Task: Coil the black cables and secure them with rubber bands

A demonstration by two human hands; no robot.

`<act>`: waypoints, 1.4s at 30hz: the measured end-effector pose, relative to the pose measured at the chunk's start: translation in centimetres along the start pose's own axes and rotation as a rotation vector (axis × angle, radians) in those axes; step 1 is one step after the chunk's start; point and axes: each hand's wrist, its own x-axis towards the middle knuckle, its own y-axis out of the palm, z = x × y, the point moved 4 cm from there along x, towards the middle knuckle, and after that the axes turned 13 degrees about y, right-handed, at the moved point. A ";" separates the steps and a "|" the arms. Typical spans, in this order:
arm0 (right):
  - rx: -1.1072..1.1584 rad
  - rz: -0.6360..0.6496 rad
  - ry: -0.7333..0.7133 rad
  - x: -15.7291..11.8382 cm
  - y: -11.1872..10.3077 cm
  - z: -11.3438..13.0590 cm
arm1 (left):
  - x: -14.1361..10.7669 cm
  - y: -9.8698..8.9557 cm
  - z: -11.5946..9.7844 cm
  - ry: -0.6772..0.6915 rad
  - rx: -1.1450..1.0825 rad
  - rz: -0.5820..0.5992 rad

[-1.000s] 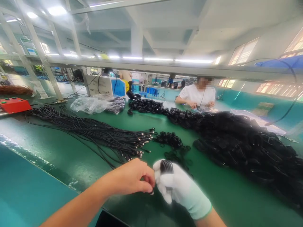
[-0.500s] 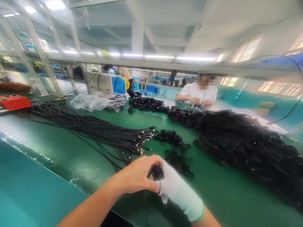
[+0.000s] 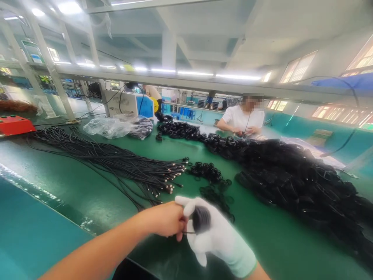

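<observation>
A black cable coil [image 3: 201, 219] rests in the palm of my right hand [image 3: 223, 237], which wears a white glove; the gloved fingers curve around it. My bare left hand [image 3: 166, 218] is closed just left of the coil, pinching a thin black cable strand that runs to it. Beyond my hands, a bundle of loose black cables [image 3: 107, 155] lies across the table, with metal connector ends pointing right. Small black rings [image 3: 206, 172] lie in a heap past my right hand, and more thin black loops [image 3: 215, 196] lie nearer.
A long pile of coiled black cables [image 3: 291, 179] covers the table's right side. Clear plastic bags [image 3: 105, 127] and a white-and-blue machine [image 3: 128, 103] stand at the back left, a red control box [image 3: 16, 125] at far left. A person [image 3: 241, 118] works across the green table [image 3: 96, 186].
My left hand has moved from gripping the coil's side to pinching the strand left of it. My right hand has turned, showing the coil in its palm.
</observation>
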 end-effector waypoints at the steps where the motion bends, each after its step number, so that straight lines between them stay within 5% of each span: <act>1: 0.087 0.057 -0.013 -0.1 0.0 0.0 | -0.3 0.0 -0.3 -0.006 -0.052 -0.018; 6: 0.225 0.191 -0.087 0.3 0.4 -0.1 | -1.0 -1.5 -2.9 0.073 -0.533 -0.295; 9: 0.243 0.178 -0.102 0.6 0.5 -0.1 | -0.8 -1.8 -3.7 0.182 -0.627 -0.403; 13: 0.254 0.125 -0.076 0.6 0.1 -0.1 | -1.1 -2.1 -4.2 0.252 -0.297 -0.547; 19: 0.329 0.288 0.046 1.2 0.1 -1.3 | -0.6 -1.4 -6.2 0.356 0.327 -0.410; 22: 0.531 0.190 0.070 1.6 -0.2 -1.5 | -0.3 -2.5 -5.2 0.308 0.273 -0.421; 27: 0.620 0.285 0.228 1.8 0.9 -1.5 | 0.1 -3.6 -3.4 0.374 -0.141 -0.128; 33: 0.173 -0.010 0.050 1.3 -0.7 -0.4 | 0.1 -3.5 -3.7 0.271 0.157 -0.356; 42: 0.160 0.042 0.069 1.3 0.0 -0.3 | -1.2 -0.3 -2.4 0.336 0.454 -0.680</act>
